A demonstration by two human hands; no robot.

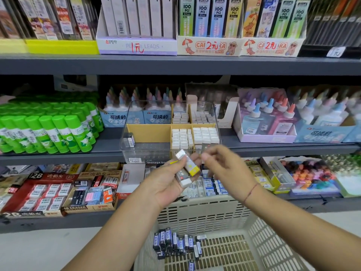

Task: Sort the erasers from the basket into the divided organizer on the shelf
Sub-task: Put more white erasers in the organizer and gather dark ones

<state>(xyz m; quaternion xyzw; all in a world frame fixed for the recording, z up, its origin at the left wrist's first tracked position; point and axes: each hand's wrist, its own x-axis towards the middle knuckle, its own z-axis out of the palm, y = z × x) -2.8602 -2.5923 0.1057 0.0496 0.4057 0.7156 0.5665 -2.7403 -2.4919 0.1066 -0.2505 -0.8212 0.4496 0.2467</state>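
My left hand (166,180) grips a small stack of erasers (187,169): a white one with a yellow sleeve on top and a grey-sleeved one beneath. My right hand (220,163) hovers just right of them, fingers curled, holding nothing that I can see. Right behind both hands the clear divided organizer (148,133) stands on the middle shelf. Its right compartments are packed with white erasers (195,135), and a dark-sleeved eraser (130,140) stands in the large left compartment. Below, the beige basket (269,237) holds several blue-sleeved erasers (173,243).
Green glue sticks (48,130) fill the shelf left of the organizer, and glue bottles in boxes (273,118) stand to its right. The lower shelf carries boxed erasers (58,192). Pencil lead boxes (209,26) line the top shelf.
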